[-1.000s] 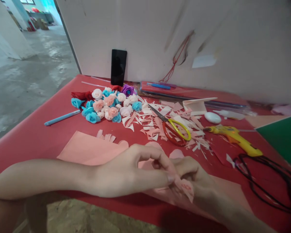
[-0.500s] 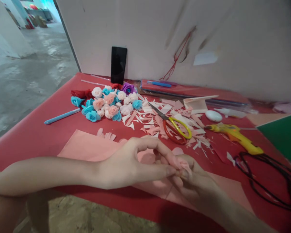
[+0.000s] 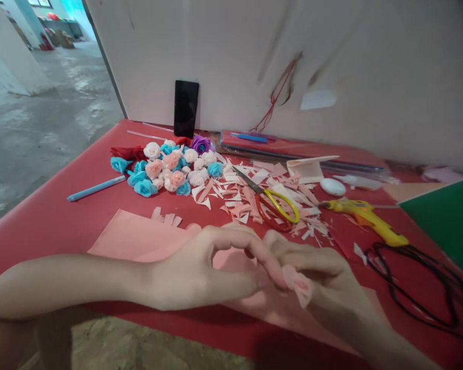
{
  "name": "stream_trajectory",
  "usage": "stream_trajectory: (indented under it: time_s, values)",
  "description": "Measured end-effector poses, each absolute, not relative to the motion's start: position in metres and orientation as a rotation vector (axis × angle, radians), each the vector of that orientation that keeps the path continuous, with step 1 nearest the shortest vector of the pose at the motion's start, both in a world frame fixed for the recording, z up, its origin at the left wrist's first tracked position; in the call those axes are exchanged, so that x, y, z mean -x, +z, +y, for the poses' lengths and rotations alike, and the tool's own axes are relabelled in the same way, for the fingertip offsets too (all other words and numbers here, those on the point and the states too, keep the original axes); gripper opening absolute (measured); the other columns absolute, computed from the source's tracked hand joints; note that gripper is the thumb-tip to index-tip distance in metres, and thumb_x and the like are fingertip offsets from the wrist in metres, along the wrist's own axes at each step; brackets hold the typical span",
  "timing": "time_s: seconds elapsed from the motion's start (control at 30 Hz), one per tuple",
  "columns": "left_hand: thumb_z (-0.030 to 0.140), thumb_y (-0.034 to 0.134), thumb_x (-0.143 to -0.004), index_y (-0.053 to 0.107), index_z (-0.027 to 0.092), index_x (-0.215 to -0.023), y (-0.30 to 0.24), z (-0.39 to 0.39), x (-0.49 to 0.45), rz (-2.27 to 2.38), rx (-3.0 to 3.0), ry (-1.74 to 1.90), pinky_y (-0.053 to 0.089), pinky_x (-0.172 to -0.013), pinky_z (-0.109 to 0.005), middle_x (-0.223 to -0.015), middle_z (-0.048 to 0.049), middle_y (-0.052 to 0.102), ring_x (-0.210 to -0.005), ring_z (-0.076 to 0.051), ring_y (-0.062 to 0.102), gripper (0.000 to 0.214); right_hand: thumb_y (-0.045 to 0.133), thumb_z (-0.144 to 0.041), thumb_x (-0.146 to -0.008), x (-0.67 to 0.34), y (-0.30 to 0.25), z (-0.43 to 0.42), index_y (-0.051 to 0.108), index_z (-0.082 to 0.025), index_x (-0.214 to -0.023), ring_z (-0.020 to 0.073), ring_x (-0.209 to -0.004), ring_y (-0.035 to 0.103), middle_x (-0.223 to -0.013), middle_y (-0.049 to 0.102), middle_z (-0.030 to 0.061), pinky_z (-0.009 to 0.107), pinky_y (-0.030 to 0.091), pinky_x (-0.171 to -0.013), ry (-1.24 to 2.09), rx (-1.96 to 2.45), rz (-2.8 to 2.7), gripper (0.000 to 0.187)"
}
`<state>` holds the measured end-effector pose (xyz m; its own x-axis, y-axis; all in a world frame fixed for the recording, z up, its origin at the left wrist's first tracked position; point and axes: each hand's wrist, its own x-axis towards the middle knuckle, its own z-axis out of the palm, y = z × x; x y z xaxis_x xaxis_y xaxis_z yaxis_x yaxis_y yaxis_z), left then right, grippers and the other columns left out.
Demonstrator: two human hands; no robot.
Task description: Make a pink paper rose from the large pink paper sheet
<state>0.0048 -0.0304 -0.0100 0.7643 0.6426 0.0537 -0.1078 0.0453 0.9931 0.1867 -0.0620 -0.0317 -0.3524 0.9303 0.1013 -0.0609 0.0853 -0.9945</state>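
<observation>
A small pink paper flower (image 3: 300,288) with rolled petals is between my two hands, above the front part of the red table. My left hand (image 3: 212,267) reaches in from the left with thumb and index finger curved towards each other. Its index fingertip presses against the flower's left edge. My right hand (image 3: 320,272) is closed around the flower's base from the right, its fingers bent behind the bloom. The base and some fingertips are hidden. Under both hands lie pink paper sheets (image 3: 135,234) and cut petal pieces (image 3: 164,218).
Beyond the hands lie scissors (image 3: 268,199) on pink and white scraps (image 3: 235,192), and several finished paper flowers (image 3: 172,163). A yellow glue gun (image 3: 366,216) with a black cord (image 3: 405,303) rests at right. A phone (image 3: 185,108) leans on the wall; a blue pen (image 3: 96,188) lies left.
The flower has shifted slightly right and down and shows more of its petals. My right hand has turned, its knuckles now higher. The left thumb has drawn back from the flower.
</observation>
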Motion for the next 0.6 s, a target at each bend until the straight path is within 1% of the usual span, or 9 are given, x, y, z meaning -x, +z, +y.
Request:
stream_trajectory:
  time_s: [0.07, 0.13, 0.2, 0.23, 0.3, 0.4, 0.5, 0.6]
  values:
    - [0.002, 0.047, -0.073, 0.057, 0.015, -0.073, -0.011, -0.03, -0.005, 0.478, -1.506, 0.612, 0.04, -0.082, -0.024, -0.078, -0.0006, 0.057, -0.083, -0.012, 0.052, 0.017, 0.064, -0.04, -0.073, -0.19, -0.026, -0.059, 0.064, -0.023, -0.055, 0.0139, -0.055, 0.04, -0.051, 0.051, -0.0018, 0.029, 0.037, -0.058, 1.232, 0.866, -1.667, 0.025]
    - [0.001, 0.046, -0.074, 0.057, 0.015, -0.075, -0.011, -0.03, -0.005, 0.481, -1.547, 0.634, 0.04, -0.083, -0.024, -0.081, -0.0011, 0.058, -0.083, -0.011, 0.051, 0.018, 0.058, -0.039, -0.079, -0.193, -0.021, -0.056, 0.062, -0.022, -0.056, 0.0134, -0.054, 0.043, -0.052, 0.054, -0.0017, 0.029, 0.039, -0.06, 1.005, 0.8, -1.859, 0.028]
    - [0.001, 0.045, -0.075, 0.057, 0.015, -0.08, -0.01, -0.03, -0.004, 0.464, -1.547, 0.646, 0.04, -0.084, -0.023, -0.085, -0.0017, 0.059, -0.086, -0.011, 0.052, 0.019, 0.056, -0.035, -0.082, -0.195, -0.018, -0.054, 0.062, -0.023, -0.062, 0.0131, -0.055, 0.047, -0.056, 0.058, -0.0011, 0.03, 0.041, -0.06, 0.809, 0.743, -1.988, 0.025]
    - [0.002, 0.045, -0.076, 0.057, 0.014, -0.082, -0.009, -0.03, -0.004, 0.456, -1.542, 0.641, 0.04, -0.085, -0.023, -0.086, -0.0022, 0.059, -0.086, -0.011, 0.053, 0.018, 0.056, -0.033, -0.082, -0.196, -0.017, -0.053, 0.064, -0.023, -0.066, 0.0134, -0.056, 0.049, -0.058, 0.06, -0.0005, 0.03, 0.041, -0.06, 0.76, 0.732, -2.018, 0.021]
    - [0.004, 0.043, -0.079, 0.057, 0.014, -0.081, -0.006, -0.03, -0.004, 0.434, -1.545, 0.62, 0.042, -0.084, -0.024, -0.083, -0.0033, 0.061, -0.085, -0.011, 0.054, 0.017, 0.056, -0.03, -0.082, -0.198, -0.018, -0.052, 0.067, -0.025, -0.075, 0.0139, -0.057, 0.052, -0.061, 0.062, 0.0004, 0.031, 0.042, -0.06, 0.71, 0.727, -2.051, 0.014]
    - [0.007, 0.043, -0.081, 0.057, 0.012, -0.078, -0.003, -0.031, -0.004, 0.417, -1.559, 0.6, 0.043, -0.082, -0.024, -0.078, -0.0043, 0.062, -0.082, -0.012, 0.055, 0.016, 0.054, -0.024, -0.084, -0.199, -0.02, -0.05, 0.068, -0.027, -0.085, 0.0143, -0.058, 0.054, -0.065, 0.065, 0.0016, 0.032, 0.042, -0.06, 0.682, 0.715, -2.104, 0.015]
    - [0.011, 0.051, -0.08, 0.059, 0.013, -0.078, -0.003, -0.032, -0.005, 0.467, -1.548, 0.605, 0.044, -0.08, -0.024, -0.078, -0.003, 0.062, -0.079, -0.011, 0.055, 0.008, 0.053, -0.02, -0.083, -0.2, -0.022, -0.049, 0.068, -0.026, -0.086, 0.0149, -0.061, 0.055, -0.067, 0.067, 0.0024, 0.031, 0.043, -0.061, 0.668, 0.708, -2.138, 0.016]
    - [0.013, 0.058, -0.076, 0.06, 0.014, -0.078, -0.005, -0.033, -0.005, 0.505, -1.555, 0.6, 0.044, -0.078, -0.024, -0.078, -0.0016, 0.061, -0.078, -0.011, 0.054, 0.003, 0.054, -0.017, -0.082, -0.201, -0.022, -0.049, 0.066, -0.024, -0.083, 0.0151, -0.065, 0.053, -0.068, 0.066, 0.0021, 0.03, 0.043, -0.062, 0.668, 0.725, -2.148, 0.014]
